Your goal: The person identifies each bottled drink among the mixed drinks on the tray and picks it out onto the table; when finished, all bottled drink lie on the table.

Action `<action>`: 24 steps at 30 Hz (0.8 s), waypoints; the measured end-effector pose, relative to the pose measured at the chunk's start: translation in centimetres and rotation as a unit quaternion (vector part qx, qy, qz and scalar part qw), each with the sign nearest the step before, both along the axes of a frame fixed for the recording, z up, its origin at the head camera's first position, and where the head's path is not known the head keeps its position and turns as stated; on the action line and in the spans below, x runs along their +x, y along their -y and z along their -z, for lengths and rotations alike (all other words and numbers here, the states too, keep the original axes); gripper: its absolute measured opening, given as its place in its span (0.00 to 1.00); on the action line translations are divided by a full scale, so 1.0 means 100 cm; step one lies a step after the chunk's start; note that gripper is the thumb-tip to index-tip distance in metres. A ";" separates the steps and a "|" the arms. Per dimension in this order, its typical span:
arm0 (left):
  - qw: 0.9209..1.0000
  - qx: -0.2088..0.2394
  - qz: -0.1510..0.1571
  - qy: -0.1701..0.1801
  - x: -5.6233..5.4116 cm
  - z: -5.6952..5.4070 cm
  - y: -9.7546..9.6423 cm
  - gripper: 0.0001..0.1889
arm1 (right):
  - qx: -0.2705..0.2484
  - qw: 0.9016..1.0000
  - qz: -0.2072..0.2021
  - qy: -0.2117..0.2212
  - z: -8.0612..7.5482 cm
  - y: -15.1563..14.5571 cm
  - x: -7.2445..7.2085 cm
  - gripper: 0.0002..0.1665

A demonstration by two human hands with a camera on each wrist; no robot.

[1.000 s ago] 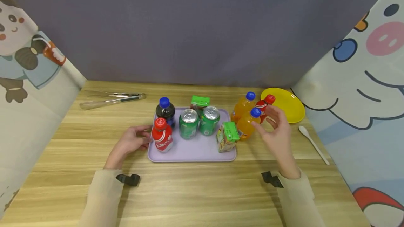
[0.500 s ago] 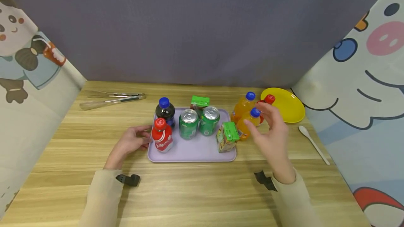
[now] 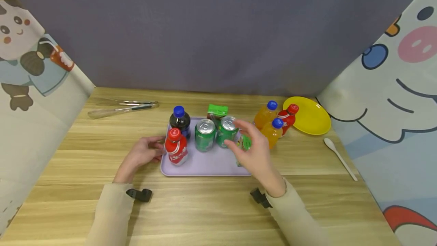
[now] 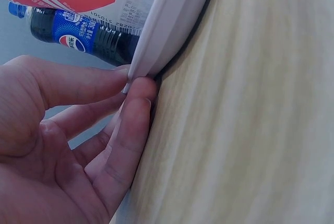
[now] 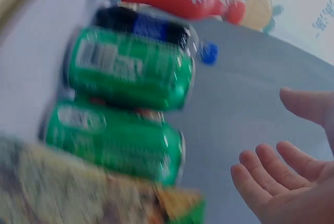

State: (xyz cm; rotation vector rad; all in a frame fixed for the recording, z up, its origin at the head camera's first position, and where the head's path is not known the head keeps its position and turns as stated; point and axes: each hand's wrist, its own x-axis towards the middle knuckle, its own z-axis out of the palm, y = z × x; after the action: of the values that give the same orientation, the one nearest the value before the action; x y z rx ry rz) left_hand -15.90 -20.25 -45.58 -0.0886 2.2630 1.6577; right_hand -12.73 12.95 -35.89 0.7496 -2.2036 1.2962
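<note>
My left hand [image 3: 143, 152] pinches the left rim of a lilac tray [image 3: 201, 168] between thumb and fingers, plain in the left wrist view. Above the tray's right part hovers my right hand [image 3: 254, 151], thumb and fingers spread around nothing. Nearest it stand a green can [image 3: 226, 134] and a juice carton [image 3: 246, 142], partly hidden behind the hand. Another green can [image 3: 205, 136] stands to the left. A red-capped bottle [image 3: 176, 149] and a dark Pepsi bottle [image 4: 78, 33] occupy the tray's left end. A second green-topped carton [image 3: 217, 110] shows behind the cans.
Right of the tray stand two orange drink bottles [image 3: 273, 132] and a red-capped bottle [image 3: 288, 119]. Beyond them lies a yellow plate [image 3: 310, 119], with a white spoon [image 3: 339, 158] in front. Metal tongs [image 3: 123, 109] lie at the back left.
My right hand has moved left from the orange and red bottles to over the tray's right part, its fingers spread. My left hand keeps its pinch on the tray rim.
</note>
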 end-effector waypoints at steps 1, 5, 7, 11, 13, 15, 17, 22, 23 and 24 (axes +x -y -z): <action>1.000 0.000 0.000 -0.001 0.000 0.000 0.000 0.32 | 0.001 1.000 -0.009 0.005 0.006 0.003 -0.002 0.32; 1.000 0.001 -0.001 -0.004 0.000 0.000 0.001 0.31 | 0.018 0.999 -0.039 0.027 0.019 0.016 -0.006 0.33; 1.000 0.003 -0.001 -0.005 0.000 0.001 0.001 0.31 | 0.033 0.998 -0.046 0.035 0.023 0.023 -0.006 0.34; 1.000 0.005 0.000 -0.004 0.000 0.001 0.002 0.31 | 0.045 0.996 -0.061 0.057 0.028 0.038 -0.004 0.36; 1.000 0.004 0.002 -0.008 0.000 0.001 0.002 0.31 | 0.041 0.994 -0.072 0.066 0.032 0.046 -0.004 0.36; 1.000 0.003 0.001 -0.011 0.000 0.000 0.003 0.31 | 0.039 0.994 -0.078 0.069 0.035 0.053 -0.004 0.36; 1.000 -0.001 0.000 -0.015 0.000 0.000 0.003 0.31 | 0.039 0.993 -0.084 0.070 0.039 0.060 -0.004 0.36; 1.000 -0.004 0.007 -0.020 0.001 0.002 0.002 0.31 | 0.037 0.992 -0.098 0.072 0.046 0.072 -0.004 0.37; 1.000 -0.005 0.009 -0.022 0.001 0.002 0.002 0.31 | 0.036 0.991 -0.102 0.076 0.047 0.075 -0.004 0.38; 1.000 -0.003 0.009 -0.023 0.001 0.002 0.002 0.31 | 0.033 0.990 -0.107 0.080 0.048 0.077 -0.004 0.38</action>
State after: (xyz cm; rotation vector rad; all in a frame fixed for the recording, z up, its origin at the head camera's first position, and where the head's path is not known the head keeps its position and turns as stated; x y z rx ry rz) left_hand -15.81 -20.42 -45.75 -0.0327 2.2962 1.6590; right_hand -13.11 5.27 -40.68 0.9592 -2.3558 1.4364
